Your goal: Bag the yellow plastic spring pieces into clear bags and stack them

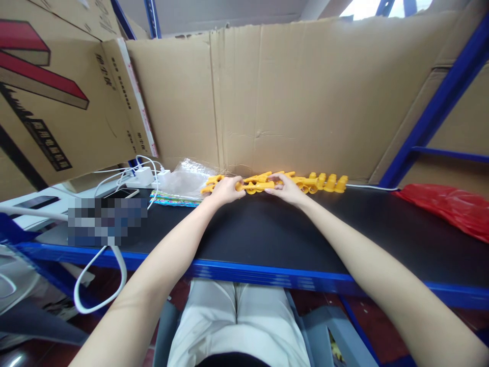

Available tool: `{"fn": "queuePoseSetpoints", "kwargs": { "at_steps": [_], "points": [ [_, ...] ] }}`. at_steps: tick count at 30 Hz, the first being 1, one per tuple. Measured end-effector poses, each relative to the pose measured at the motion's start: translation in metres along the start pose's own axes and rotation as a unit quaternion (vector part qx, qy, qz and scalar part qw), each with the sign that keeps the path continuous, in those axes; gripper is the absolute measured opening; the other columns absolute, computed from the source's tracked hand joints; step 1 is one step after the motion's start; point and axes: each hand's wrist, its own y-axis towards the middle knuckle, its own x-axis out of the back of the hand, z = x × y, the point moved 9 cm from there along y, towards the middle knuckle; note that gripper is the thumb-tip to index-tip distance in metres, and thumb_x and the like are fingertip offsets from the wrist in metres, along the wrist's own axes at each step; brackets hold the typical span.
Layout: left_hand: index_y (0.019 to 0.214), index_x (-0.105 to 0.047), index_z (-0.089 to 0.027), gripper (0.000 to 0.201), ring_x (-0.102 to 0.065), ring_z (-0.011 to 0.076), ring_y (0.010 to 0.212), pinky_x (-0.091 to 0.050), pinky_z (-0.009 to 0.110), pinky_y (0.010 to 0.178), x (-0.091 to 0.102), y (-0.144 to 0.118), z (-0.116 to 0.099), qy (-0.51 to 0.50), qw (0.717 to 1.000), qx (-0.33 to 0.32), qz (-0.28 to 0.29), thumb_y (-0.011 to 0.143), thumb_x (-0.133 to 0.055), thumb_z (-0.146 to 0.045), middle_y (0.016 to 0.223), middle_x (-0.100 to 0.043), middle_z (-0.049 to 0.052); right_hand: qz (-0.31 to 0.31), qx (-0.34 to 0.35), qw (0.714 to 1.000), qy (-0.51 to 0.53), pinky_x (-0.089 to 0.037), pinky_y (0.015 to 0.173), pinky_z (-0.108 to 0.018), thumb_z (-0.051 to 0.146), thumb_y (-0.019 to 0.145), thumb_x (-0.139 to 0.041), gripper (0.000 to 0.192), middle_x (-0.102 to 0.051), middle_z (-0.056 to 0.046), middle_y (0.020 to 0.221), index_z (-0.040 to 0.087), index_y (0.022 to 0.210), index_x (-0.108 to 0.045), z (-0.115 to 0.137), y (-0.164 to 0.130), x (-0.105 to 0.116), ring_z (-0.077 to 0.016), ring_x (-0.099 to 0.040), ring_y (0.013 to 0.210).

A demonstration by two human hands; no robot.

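A row of glossy yellow plastic pieces (pixel 321 182) lies along the back of the black tabletop, against the cardboard. Some at the right end look like small cups or pegs with flared ends. My left hand (pixel 228 190) is closed at the left part of the row, thumb and fingers on a yellow plastic piece (pixel 260 187). At that piece's other end, my right hand (pixel 287 189) pinches with thumb and fingers. More yellow parts show behind and beside both hands. Their exact shape is partly hidden by my fingers.
Left of the row are a clear plastic bag (pixel 189 178), a colourful flat packet (pixel 175 199), white chargers (pixel 143 176) with cables, and a phone (pixel 121 193). A red plastic bag (pixel 446 209) lies at right. Cardboard (pixel 305 102) walls the back; a blue rail (pixel 267 272) edges the front.
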Motion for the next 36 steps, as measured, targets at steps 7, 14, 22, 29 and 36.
{"fn": "queuePoseSetpoints", "kwargs": {
  "at_steps": [7,14,22,29,36],
  "points": [
    [0.094,-0.060,-0.020,0.029,-0.058,0.0177,0.070,-0.040,0.025,0.063,-0.001,-0.003,-0.007,0.008,1.000,-0.020,-0.011,0.067,-0.053,-0.028,0.074,-0.064,0.003,0.105,-0.130,0.975,0.148,-0.050,0.081,-0.039,0.031,0.066,-0.070,0.030,-0.061,-0.006,0.086,0.016,0.087,-0.055,-0.017,-0.012,-0.013,-0.0168,-0.064,0.074],
    [0.095,-0.059,-0.020,0.028,-0.058,0.0174,0.070,-0.040,0.025,0.063,-0.003,-0.005,-0.009,0.008,0.999,-0.019,-0.033,0.069,-0.052,-0.029,0.075,-0.064,0.003,0.075,-0.160,0.977,0.123,-0.052,0.054,-0.030,0.057,0.080,-0.042,0.042,-0.060,-0.004,0.062,0.016,0.080,-0.050,-0.017,-0.011,-0.011,-0.0147,-0.061,0.048],
    [0.097,-0.058,-0.020,0.028,-0.059,0.0178,0.071,-0.040,0.026,0.064,0.000,-0.007,-0.007,0.008,0.998,-0.002,-0.057,0.071,-0.051,-0.029,0.077,-0.064,0.003,0.104,-0.121,0.976,0.148,-0.051,0.056,-0.028,0.037,0.075,-0.062,0.038,-0.062,0.001,0.067,0.019,0.099,-0.038,-0.002,-0.012,-0.009,-0.0111,-0.060,0.049],
    [0.095,-0.057,-0.021,0.026,-0.058,0.0164,0.069,-0.039,0.025,0.064,0.007,-0.007,-0.011,-0.011,0.997,-0.017,-0.080,0.071,-0.051,-0.029,0.075,-0.064,0.002,0.088,-0.184,0.972,0.115,-0.037,0.031,-0.020,0.061,0.076,-0.045,0.044,-0.055,-0.001,0.046,0.017,0.075,-0.047,-0.004,-0.016,-0.008,-0.0094,-0.048,0.031],
    [0.096,-0.058,-0.021,0.028,-0.058,0.0168,0.069,-0.039,0.025,0.063,0.004,-0.004,-0.004,-0.006,0.998,-0.003,-0.069,0.071,-0.052,-0.031,0.074,-0.064,0.002,0.113,-0.155,0.970,0.149,-0.050,0.051,-0.025,0.036,0.074,-0.063,0.043,-0.065,-0.005,0.084,0.021,0.110,-0.043,-0.005,-0.013,-0.005,-0.0117,-0.062,0.054]
  ]
}}
